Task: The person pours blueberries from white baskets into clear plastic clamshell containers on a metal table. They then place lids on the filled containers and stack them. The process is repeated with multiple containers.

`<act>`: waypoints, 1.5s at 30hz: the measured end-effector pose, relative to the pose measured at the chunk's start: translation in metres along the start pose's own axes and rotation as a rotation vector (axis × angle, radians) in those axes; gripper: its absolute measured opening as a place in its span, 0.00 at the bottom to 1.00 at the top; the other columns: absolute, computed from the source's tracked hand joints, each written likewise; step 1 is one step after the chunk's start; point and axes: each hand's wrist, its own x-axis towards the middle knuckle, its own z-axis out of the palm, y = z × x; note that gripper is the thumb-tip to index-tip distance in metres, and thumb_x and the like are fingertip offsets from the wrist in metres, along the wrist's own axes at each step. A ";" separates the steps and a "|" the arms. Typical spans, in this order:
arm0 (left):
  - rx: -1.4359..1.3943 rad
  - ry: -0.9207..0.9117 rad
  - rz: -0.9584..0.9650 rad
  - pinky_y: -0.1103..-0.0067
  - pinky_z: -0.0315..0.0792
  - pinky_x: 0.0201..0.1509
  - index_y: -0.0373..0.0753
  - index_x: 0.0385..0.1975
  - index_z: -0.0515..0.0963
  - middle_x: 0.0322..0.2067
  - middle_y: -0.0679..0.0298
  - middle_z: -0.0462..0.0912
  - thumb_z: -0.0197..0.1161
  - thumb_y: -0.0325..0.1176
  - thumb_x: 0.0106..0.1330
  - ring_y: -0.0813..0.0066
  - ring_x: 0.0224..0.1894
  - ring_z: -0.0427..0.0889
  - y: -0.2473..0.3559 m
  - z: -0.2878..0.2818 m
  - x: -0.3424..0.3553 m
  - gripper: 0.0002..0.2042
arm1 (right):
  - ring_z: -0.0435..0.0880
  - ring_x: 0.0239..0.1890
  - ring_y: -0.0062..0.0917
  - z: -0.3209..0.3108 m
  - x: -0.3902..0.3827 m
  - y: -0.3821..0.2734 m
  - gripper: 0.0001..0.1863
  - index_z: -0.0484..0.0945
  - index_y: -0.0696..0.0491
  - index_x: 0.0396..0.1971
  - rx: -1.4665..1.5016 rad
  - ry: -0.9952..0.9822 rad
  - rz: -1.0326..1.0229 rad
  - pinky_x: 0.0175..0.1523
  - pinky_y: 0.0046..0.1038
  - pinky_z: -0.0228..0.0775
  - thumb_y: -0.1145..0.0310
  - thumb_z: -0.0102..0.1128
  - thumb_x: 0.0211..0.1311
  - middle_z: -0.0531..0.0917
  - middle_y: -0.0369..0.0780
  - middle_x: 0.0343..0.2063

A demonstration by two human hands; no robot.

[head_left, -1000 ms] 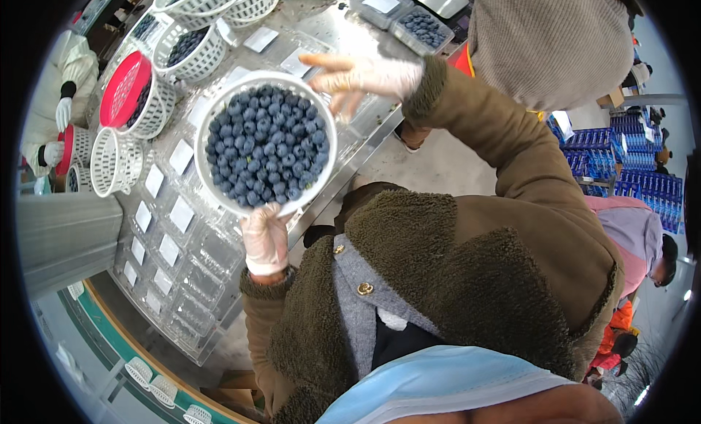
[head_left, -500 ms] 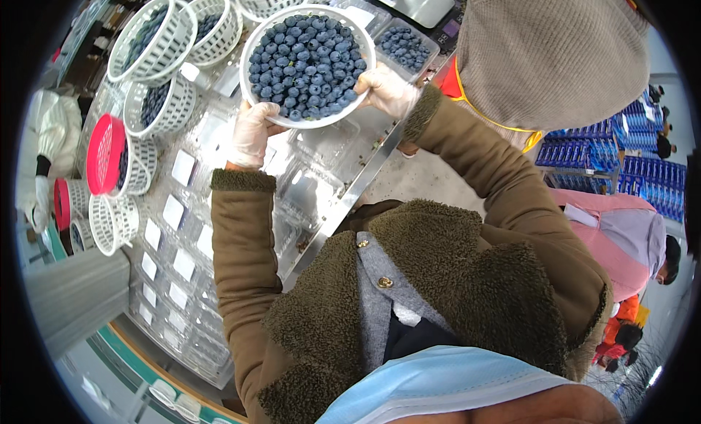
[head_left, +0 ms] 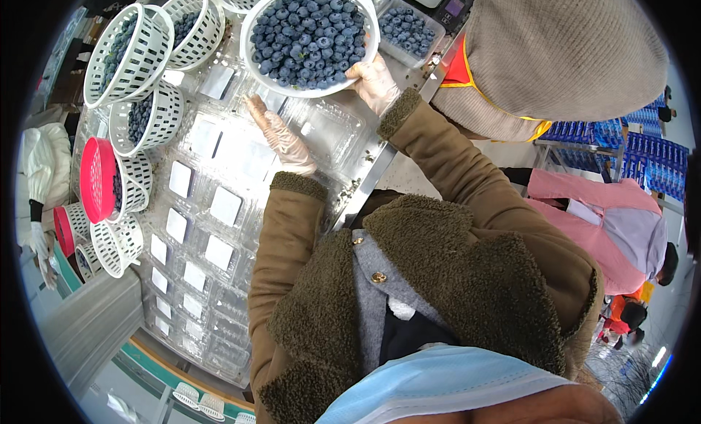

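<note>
White plastic, filled with blueberries (head_left: 310,33), made up the round bowl (head_left: 305,92) at the top of the view, over the table's far part. The right hand (head_left: 374,82), in a translucent glove, had its grip closed on the bowl's near right rim, one digit lapped over the edge; the part of the hand beneath was hidden. The left hand (head_left: 288,143), gloved too, lay just below the bowl, apart from it, its grip loose and its fingers stretched toward the rim. Whether the bowl's base rested on anything could not be told. Clear plastic trays (head_left: 332,132) covered much of the metal table (head_left: 378,161), with white cards (head_left: 225,205) among them. White slotted baskets (head_left: 157,117) of berries lined the left side, near a red basket (head_left: 97,180). A clear tub (head_left: 409,31) of berries sat right of the bowl. Beyond the table, a person in pink (head_left: 599,220) stood near stacked blue packages (head_left: 584,134).
</note>
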 end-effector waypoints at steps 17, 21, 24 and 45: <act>-0.250 -0.034 -0.039 0.69 0.44 0.66 0.41 0.64 0.38 0.64 0.54 0.42 0.41 0.56 0.64 0.60 0.65 0.47 -0.006 0.005 0.010 0.36 | 0.72 0.27 0.21 -0.007 -0.009 0.029 0.35 0.58 0.54 0.55 -0.225 0.012 -0.154 0.33 0.21 0.71 0.82 0.47 0.38 0.72 0.39 0.35; -0.279 -0.046 -0.096 0.67 0.44 0.66 0.43 0.64 0.38 0.64 0.55 0.42 0.41 0.60 0.62 0.60 0.65 0.45 -0.007 0.001 0.013 0.38 | 0.71 0.38 0.21 -0.007 -0.010 0.031 0.43 0.48 0.51 0.62 -0.233 -0.072 -0.146 0.43 0.22 0.69 0.82 0.46 0.38 0.70 0.39 0.44; -0.242 -0.027 -0.083 0.66 0.44 0.66 0.44 0.64 0.39 0.64 0.55 0.41 0.40 0.61 0.62 0.61 0.66 0.44 -0.009 -0.001 0.015 0.38 | 0.67 0.48 0.22 -0.006 -0.009 0.033 0.43 0.47 0.51 0.63 -0.241 -0.101 -0.161 0.53 0.24 0.61 0.81 0.45 0.39 0.69 0.39 0.47; -0.416 0.027 -0.143 0.68 0.42 0.67 0.46 0.64 0.47 0.63 0.57 0.45 0.41 0.55 0.64 0.63 0.64 0.47 0.019 -0.002 0.029 0.32 | 0.70 0.34 0.20 0.025 -0.007 0.026 0.40 0.54 0.53 0.60 -0.206 0.029 -0.091 0.37 0.19 0.68 0.83 0.45 0.37 0.71 0.36 0.37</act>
